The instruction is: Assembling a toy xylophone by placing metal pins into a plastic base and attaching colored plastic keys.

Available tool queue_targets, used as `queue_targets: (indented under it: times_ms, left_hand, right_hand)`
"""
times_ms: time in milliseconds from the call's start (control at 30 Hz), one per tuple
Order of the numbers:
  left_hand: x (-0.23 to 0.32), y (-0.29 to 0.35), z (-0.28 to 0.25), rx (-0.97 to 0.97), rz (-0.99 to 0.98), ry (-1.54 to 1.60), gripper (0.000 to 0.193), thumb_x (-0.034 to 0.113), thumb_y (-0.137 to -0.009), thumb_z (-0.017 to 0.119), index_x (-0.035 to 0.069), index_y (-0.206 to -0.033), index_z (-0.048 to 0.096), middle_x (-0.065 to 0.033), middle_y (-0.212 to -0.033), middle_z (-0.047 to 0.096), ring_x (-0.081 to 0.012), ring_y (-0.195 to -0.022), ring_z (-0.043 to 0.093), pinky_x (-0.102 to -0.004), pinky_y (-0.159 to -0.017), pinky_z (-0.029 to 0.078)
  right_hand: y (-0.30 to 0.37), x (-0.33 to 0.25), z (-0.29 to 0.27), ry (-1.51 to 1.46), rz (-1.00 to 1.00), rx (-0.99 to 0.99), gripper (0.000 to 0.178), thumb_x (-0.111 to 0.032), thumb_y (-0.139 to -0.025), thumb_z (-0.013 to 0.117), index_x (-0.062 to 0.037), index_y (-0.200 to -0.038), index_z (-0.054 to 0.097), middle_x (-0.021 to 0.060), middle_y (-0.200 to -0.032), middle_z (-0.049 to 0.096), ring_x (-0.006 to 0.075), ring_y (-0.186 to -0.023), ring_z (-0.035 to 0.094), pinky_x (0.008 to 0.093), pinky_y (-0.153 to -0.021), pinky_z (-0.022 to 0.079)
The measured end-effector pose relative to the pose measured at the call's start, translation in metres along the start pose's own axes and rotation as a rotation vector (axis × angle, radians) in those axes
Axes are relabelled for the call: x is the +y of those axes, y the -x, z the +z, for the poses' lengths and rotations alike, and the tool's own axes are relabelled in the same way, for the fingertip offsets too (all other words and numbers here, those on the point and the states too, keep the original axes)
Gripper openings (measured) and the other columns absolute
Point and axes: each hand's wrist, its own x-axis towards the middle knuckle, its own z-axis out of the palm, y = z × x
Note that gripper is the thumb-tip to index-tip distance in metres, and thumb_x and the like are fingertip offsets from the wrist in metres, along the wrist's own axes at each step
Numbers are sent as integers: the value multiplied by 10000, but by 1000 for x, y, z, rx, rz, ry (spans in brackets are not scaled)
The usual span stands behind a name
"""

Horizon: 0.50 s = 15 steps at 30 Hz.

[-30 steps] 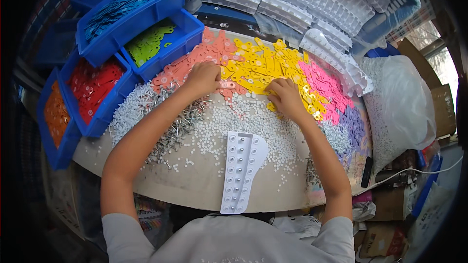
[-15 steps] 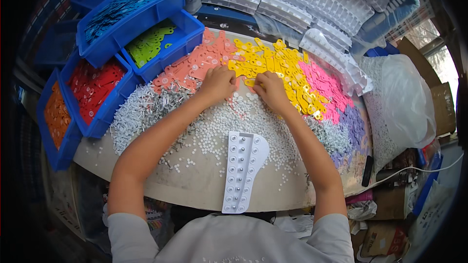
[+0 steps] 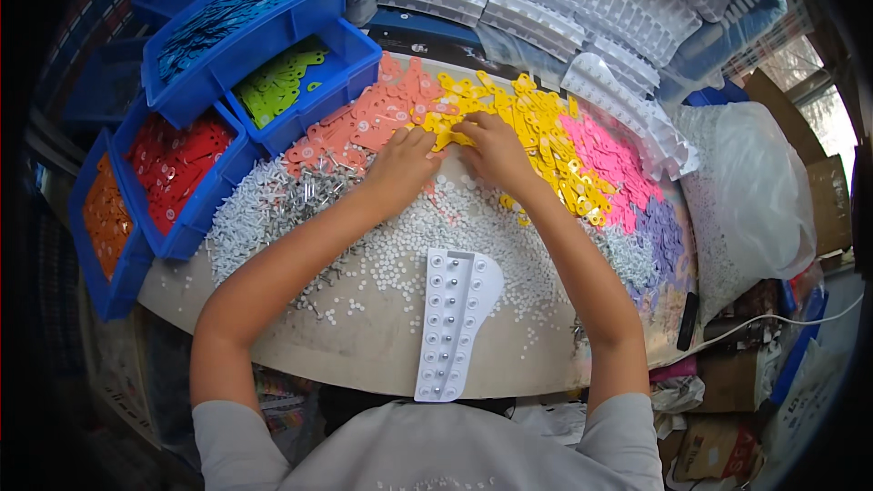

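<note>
Since the frame of half a second ago, the right hand has moved a little farther from the body, and the left hand stays almost in its place. Nearest to the person, a white plastic holder with a curved side and two rows of round sockets lies on the beige desk. Beyond it are scattered small round white plastic caps. Next come the hands, close together but apart. The fingers of both are bent and partly closed, at the near edge of the flat yellow plastic strips with holed ends; whether they pinch any strip, I cannot tell. These strips are probably light, rather stiff and smooth, sliding easily over each other, so the narrow edges or rounded ends seem the best hold. Flat salmon-coloured plastic strips lie on the left.
</note>
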Motion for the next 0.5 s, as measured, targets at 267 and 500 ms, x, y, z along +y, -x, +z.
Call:
queue_targets:
  times_ms: [267, 500]
  left_hand:
    - [-18, 8, -35, -142, -73, -34, 116, 144, -768, 658, 88, -827, 741, -81, -997, 579, -255, -1064, 533, -386, -946, 409]
    - [-28, 4, -31, 29, -139, 127, 132, 134, -781, 685, 60, -877, 737, -77, -964, 572, -257, -1023, 538, -393, -931, 408]
  right_hand:
    - [23, 34, -7, 236, -89, -73, 117, -157, -844, 669, -118, -953, 652, 61, -982, 615, 254, -996, 593, 393, -841, 461]
    - [50, 50, -42, 461, 104, -52, 114, -211, -825, 688, -100, -830, 662, 69, -856, 619, 251, -929, 592, 391, -802, 451]
